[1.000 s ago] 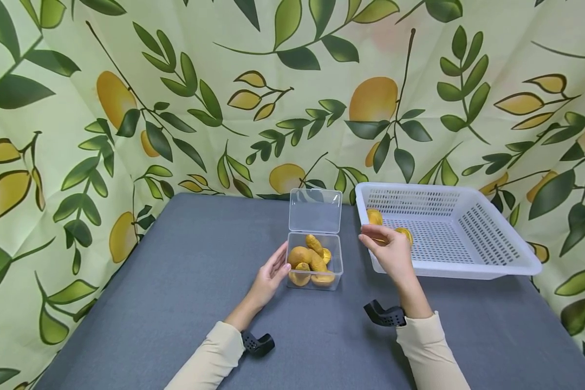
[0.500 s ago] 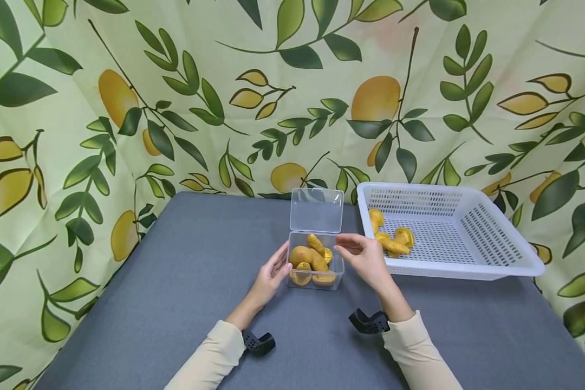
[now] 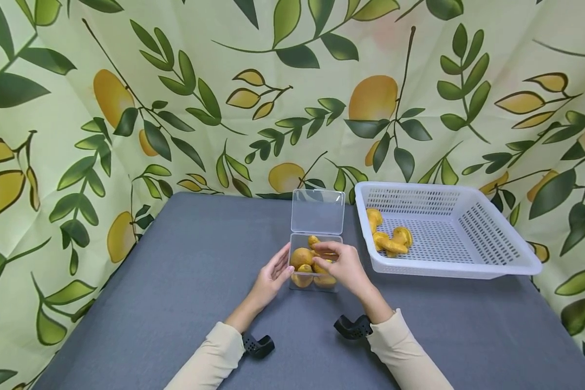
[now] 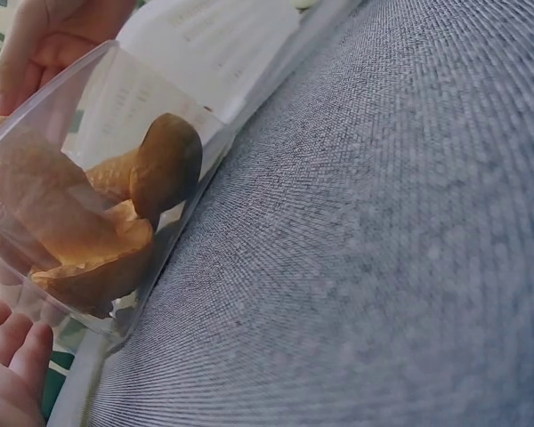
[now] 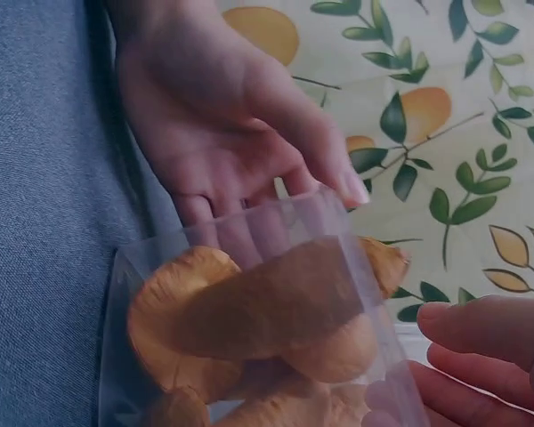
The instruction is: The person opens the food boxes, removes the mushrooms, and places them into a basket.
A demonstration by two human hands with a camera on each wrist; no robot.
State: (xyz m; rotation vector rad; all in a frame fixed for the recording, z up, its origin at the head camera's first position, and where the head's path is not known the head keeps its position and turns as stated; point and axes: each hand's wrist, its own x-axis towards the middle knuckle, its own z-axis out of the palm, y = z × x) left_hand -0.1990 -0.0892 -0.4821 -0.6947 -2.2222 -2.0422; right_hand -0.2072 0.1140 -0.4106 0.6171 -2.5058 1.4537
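Note:
A small clear plastic box [image 3: 316, 274] stands on the table with its hinged lid [image 3: 318, 211] raised. Inside lie several yellow-brown mushrooms [image 3: 300, 257], seen through the wall in both wrist views. My left hand [image 3: 269, 277] rests along the box's left side, fingers against the wall and thumb by the front corner. Over the box's right side, my right hand [image 3: 342, 265] reaches in among the mushrooms. In the right wrist view its thumb [image 5: 472, 329] is apart from its fingers, with nothing seen pinched between them; the fingertips are partly hidden behind the plastic.
To the right stands a white perforated basket [image 3: 463, 269], with several yellow mushrooms [image 3: 401, 237] at its left end. The grey cloth-covered table [image 3: 214, 238] meets a leaf-and-fruit patterned curtain [image 3: 175, 124] at the back. A black wrist mount [image 3: 353, 327] sits on each forearm.
My right hand has moved left from above the basket's near-left corner into the box, uncovering the mushrooms in the basket. My left hand has stayed by the box.

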